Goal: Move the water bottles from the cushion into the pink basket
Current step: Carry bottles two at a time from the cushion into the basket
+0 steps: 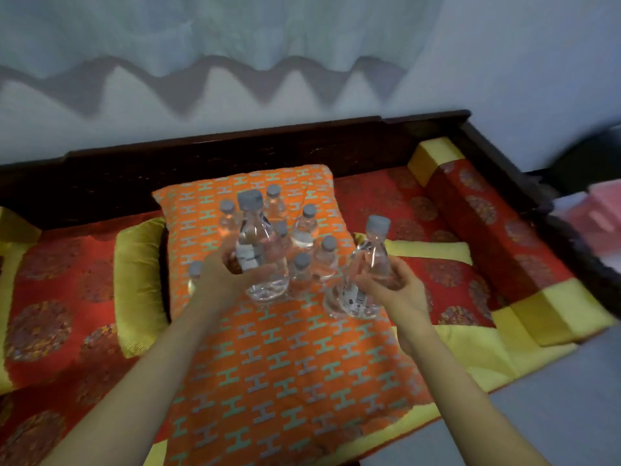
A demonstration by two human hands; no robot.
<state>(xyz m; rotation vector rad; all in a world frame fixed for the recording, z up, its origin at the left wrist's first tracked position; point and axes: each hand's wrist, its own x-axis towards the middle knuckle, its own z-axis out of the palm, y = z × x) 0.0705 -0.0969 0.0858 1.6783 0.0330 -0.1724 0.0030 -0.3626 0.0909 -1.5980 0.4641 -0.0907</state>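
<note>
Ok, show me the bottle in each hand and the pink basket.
Left-hand bottle [254, 230]: head view, clear shoulder below cap.
Right-hand bottle [374, 252]: head view, clear shoulder below cap.
Pink basket [605, 213]: head view, blurred pink wall at right edge.

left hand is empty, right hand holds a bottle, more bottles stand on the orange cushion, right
No: the head view shows the left hand gripping a bottle too. The right hand holds another bottle, and more bottles stand on the orange cushion.
</note>
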